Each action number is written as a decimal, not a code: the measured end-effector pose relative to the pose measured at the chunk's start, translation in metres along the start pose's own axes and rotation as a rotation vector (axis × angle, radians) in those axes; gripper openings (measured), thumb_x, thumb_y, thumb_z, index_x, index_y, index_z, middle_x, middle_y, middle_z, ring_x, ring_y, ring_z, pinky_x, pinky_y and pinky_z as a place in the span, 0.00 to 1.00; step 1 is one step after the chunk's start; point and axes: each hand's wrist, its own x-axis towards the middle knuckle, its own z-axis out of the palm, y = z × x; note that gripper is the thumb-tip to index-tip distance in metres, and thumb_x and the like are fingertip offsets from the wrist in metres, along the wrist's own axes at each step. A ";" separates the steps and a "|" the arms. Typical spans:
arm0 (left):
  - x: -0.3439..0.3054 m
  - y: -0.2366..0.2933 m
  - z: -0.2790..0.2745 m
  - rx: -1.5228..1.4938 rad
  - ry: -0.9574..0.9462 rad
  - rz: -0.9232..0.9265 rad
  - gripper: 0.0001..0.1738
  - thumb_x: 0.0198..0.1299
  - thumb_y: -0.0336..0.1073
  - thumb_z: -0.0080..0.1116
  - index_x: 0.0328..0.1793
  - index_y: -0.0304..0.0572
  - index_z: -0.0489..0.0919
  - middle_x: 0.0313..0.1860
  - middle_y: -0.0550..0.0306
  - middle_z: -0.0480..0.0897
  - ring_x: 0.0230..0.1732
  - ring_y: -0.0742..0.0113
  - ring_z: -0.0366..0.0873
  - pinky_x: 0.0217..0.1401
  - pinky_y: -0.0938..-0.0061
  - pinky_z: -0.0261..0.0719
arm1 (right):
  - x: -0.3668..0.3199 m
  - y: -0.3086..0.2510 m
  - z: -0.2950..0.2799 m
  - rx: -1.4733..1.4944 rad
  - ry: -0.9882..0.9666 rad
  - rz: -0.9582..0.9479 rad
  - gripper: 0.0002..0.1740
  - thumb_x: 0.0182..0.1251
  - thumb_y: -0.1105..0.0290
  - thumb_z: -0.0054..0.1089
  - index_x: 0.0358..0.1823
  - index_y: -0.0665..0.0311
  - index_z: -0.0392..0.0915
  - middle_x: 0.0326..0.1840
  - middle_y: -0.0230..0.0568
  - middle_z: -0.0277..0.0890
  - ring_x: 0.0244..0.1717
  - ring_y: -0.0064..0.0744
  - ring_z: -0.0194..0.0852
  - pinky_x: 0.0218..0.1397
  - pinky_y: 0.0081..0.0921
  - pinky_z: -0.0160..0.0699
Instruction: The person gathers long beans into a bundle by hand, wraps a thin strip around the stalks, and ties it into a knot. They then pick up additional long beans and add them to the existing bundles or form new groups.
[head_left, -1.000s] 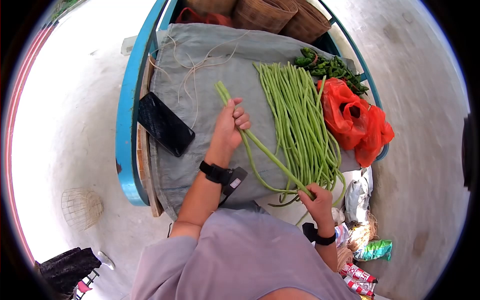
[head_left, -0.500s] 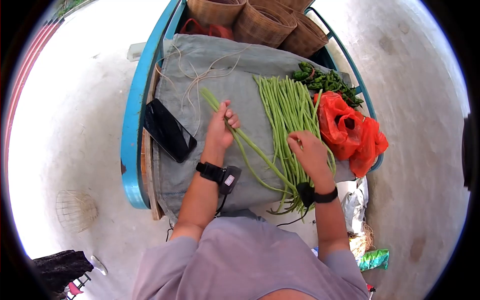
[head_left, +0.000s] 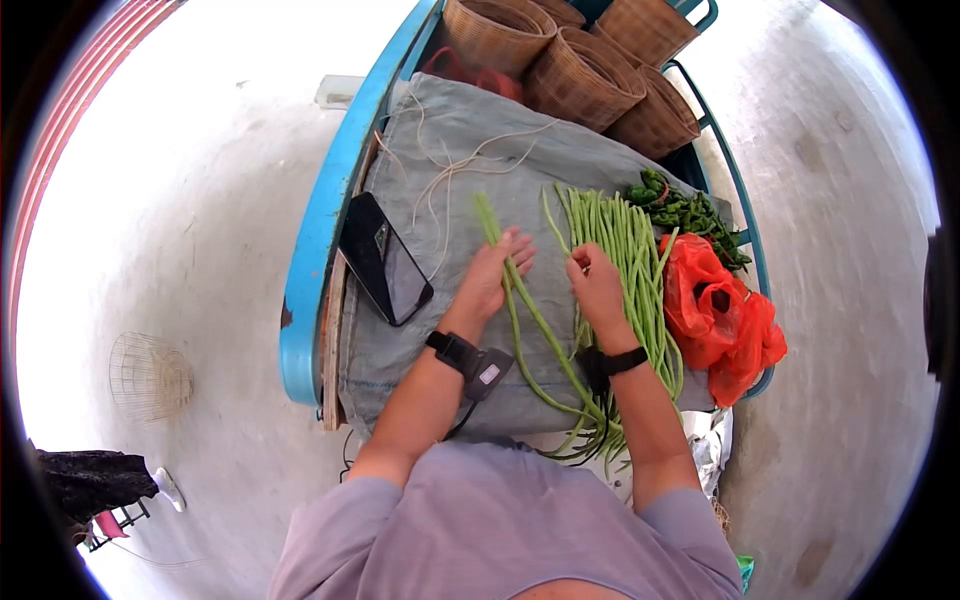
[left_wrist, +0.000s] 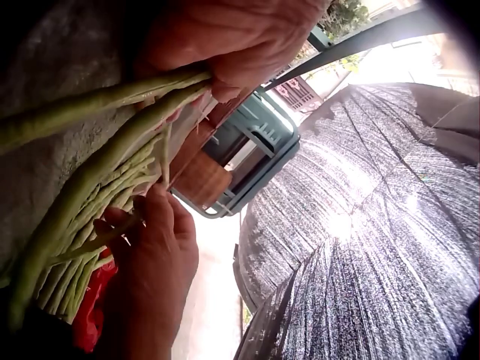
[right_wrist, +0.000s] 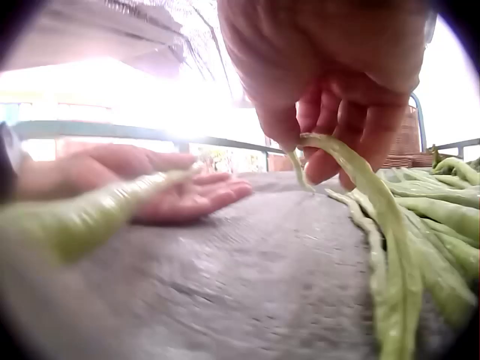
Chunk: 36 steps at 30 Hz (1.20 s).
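Observation:
My left hand (head_left: 492, 275) lies palm up over the grey cloth (head_left: 400, 370), fingers extended. A few long green beans (head_left: 540, 322) run across its palm by the thumb, tips pointing up and away, tails trailing toward me. To its right, my right hand (head_left: 600, 288) pinches a single long bean (right_wrist: 367, 180) near one end between thumb and fingertips; the rest of that bean hangs down in the right wrist view. Beside and partly under the right forearm spreads a pile of long beans (head_left: 640, 265), laid side by side, their near ends tangled.
A black phone (head_left: 385, 260) and loose pale strings (head_left: 450, 170) lie on the left of the cloth. Green peppers (head_left: 690, 215) and red plastic bags (head_left: 715, 310) sit at the right. Woven baskets (head_left: 585, 80) stand behind, within the blue cart rail (head_left: 330, 240).
My right hand left the near ends of the left hand's beans, moved up over the pile, then left with one bean pinched. My left hand's fingers have uncurled.

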 end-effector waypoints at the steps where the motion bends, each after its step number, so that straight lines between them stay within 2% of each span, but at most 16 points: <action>1: -0.001 0.000 0.002 -0.021 -0.014 0.006 0.26 0.72 0.43 0.46 0.71 0.38 0.60 0.64 0.43 0.71 0.61 0.52 0.74 0.62 0.63 0.76 | -0.004 -0.003 0.001 0.037 -0.044 -0.019 0.09 0.59 0.68 0.61 0.38 0.62 0.74 0.32 0.39 0.75 0.32 0.36 0.76 0.35 0.32 0.73; 6: -0.002 0.001 0.004 -0.114 -0.064 0.007 0.30 0.72 0.44 0.46 0.74 0.40 0.56 0.68 0.43 0.68 0.66 0.51 0.70 0.65 0.61 0.72 | -0.026 -0.022 0.001 0.207 -0.201 -0.063 0.09 0.60 0.71 0.61 0.41 0.63 0.75 0.32 0.38 0.74 0.31 0.34 0.75 0.35 0.28 0.72; 12: -0.003 0.002 0.002 -0.083 -0.039 -0.014 0.26 0.72 0.44 0.46 0.71 0.42 0.61 0.60 0.46 0.73 0.56 0.56 0.75 0.61 0.59 0.76 | -0.036 -0.027 -0.007 0.087 -0.177 -0.184 0.09 0.60 0.72 0.61 0.42 0.63 0.75 0.33 0.38 0.73 0.31 0.32 0.73 0.34 0.27 0.71; 18: -0.007 0.004 0.009 -0.119 0.004 -0.024 0.21 0.72 0.44 0.46 0.64 0.40 0.67 0.51 0.49 0.77 0.49 0.59 0.77 0.56 0.56 0.79 | -0.039 -0.024 -0.008 0.110 -0.195 -0.162 0.09 0.60 0.72 0.61 0.41 0.63 0.76 0.31 0.37 0.73 0.30 0.31 0.73 0.34 0.26 0.71; 21: -0.002 0.000 0.000 -0.128 -0.016 -0.006 0.16 0.72 0.43 0.46 0.57 0.40 0.69 0.45 0.51 0.78 0.45 0.59 0.79 0.54 0.57 0.81 | -0.038 -0.019 -0.007 0.160 -0.264 -0.124 0.08 0.61 0.72 0.61 0.40 0.64 0.76 0.28 0.36 0.72 0.29 0.28 0.72 0.33 0.25 0.71; 24: -0.005 0.002 0.007 -0.165 0.075 -0.039 0.13 0.72 0.42 0.46 0.52 0.40 0.69 0.38 0.54 0.78 0.39 0.60 0.79 0.51 0.58 0.82 | -0.034 -0.015 -0.012 0.242 -0.419 -0.014 0.07 0.62 0.71 0.60 0.39 0.64 0.75 0.26 0.34 0.73 0.29 0.25 0.71 0.33 0.24 0.70; 27: -0.001 0.002 0.002 -0.133 0.015 -0.004 0.13 0.72 0.41 0.45 0.53 0.40 0.69 0.36 0.56 0.76 0.36 0.62 0.78 0.51 0.58 0.82 | -0.026 -0.012 -0.020 0.206 -0.476 -0.055 0.07 0.63 0.71 0.60 0.39 0.65 0.75 0.26 0.31 0.72 0.27 0.20 0.69 0.32 0.22 0.69; 30: 0.003 -0.001 -0.002 -0.162 0.000 0.003 0.13 0.72 0.41 0.45 0.53 0.39 0.69 0.36 0.56 0.76 0.35 0.63 0.77 0.51 0.58 0.82 | -0.028 -0.020 -0.023 0.301 -0.490 0.059 0.06 0.64 0.71 0.60 0.39 0.66 0.75 0.27 0.29 0.72 0.26 0.17 0.67 0.28 0.18 0.68; 33: 0.004 -0.002 -0.005 -0.150 0.019 -0.001 0.14 0.72 0.42 0.46 0.55 0.41 0.67 0.36 0.56 0.76 0.35 0.63 0.77 0.51 0.57 0.82 | -0.030 -0.018 -0.016 0.360 -0.512 0.069 0.05 0.65 0.72 0.59 0.38 0.66 0.75 0.27 0.27 0.72 0.24 0.15 0.66 0.26 0.16 0.67; 36: -0.015 0.013 0.022 -0.116 0.121 -0.051 0.15 0.72 0.43 0.46 0.58 0.46 0.66 0.35 0.58 0.75 0.34 0.64 0.76 0.51 0.56 0.81 | -0.028 -0.020 -0.013 0.399 -0.553 0.141 0.05 0.65 0.72 0.59 0.37 0.65 0.75 0.28 0.27 0.72 0.25 0.15 0.66 0.25 0.16 0.68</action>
